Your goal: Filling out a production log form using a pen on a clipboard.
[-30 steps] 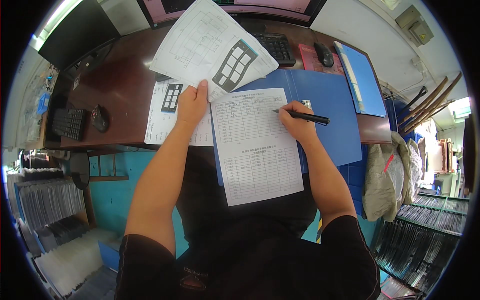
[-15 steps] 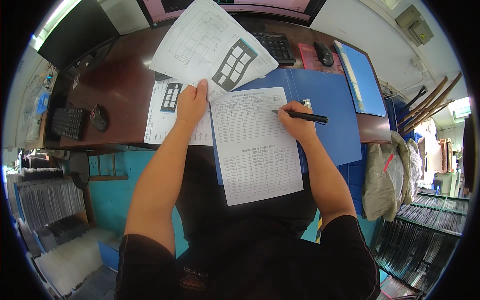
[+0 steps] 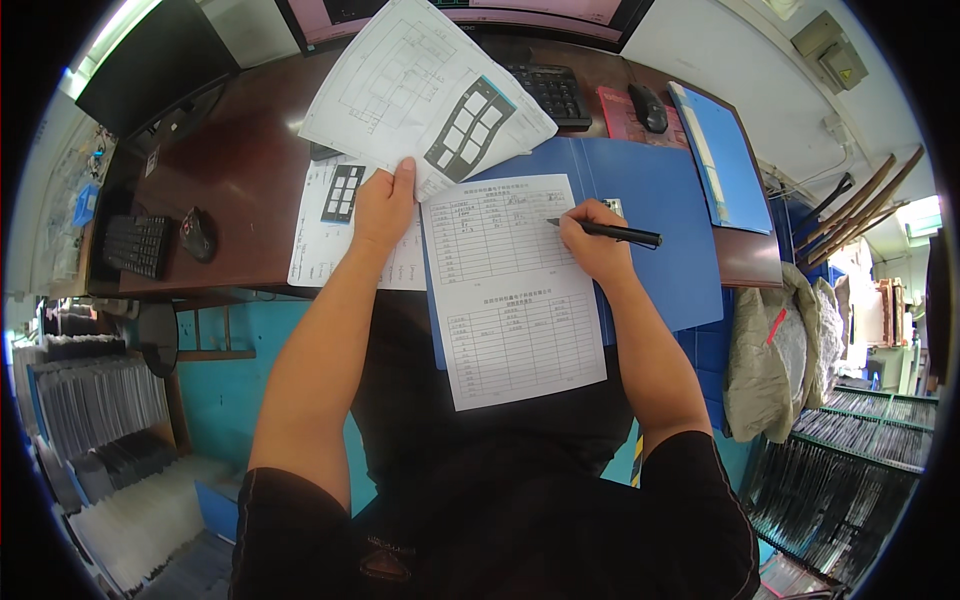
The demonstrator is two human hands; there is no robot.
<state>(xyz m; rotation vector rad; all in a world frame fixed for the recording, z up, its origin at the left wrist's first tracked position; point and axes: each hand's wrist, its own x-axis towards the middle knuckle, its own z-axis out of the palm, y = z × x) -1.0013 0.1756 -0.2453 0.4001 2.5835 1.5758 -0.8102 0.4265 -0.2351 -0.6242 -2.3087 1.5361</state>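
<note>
One slight shift of the pen (image 3: pixel 625 235) over a mostly blank form (image 3: pixel 520 345)

Holding the pen in a narrow pinch with the right hand (image 3: pixel 597 240), closed around the barrel and aiming the nib leftward at the form's upper table. Differing from half a second ago by no more than a tiny drift to the right; impossible to tell whether touching the paper or just above it. Showing no clear new writing, so probably adding little to the filled part: marked by hand in the upper rows, seemingly unwritten below and in the second table. Look for the form just left of the right hand and to the lower right of the left hand (image 3: pixel 385 207), resting partly on a blue folder (image 3: pixel 670 240) spread out behind the right hand. Pinching printed drawings (image 3: pixel 375 85) between thumb and curled fingers with the left hand, fanned out above it and unmoved, likely kept in sight for reference. Note a handwritten sheet (image 3: pixel 312 232) beneath and beside the left hand. Farther beyond the right hand, see a black keyboard (image 3: pixel 550 95), then a mouse (image 3: pixel 648 108) on a red mat (image 3: pixel 618 115), and farthest, past both hands, a monitor (image 3: pixel 560 20)
</note>
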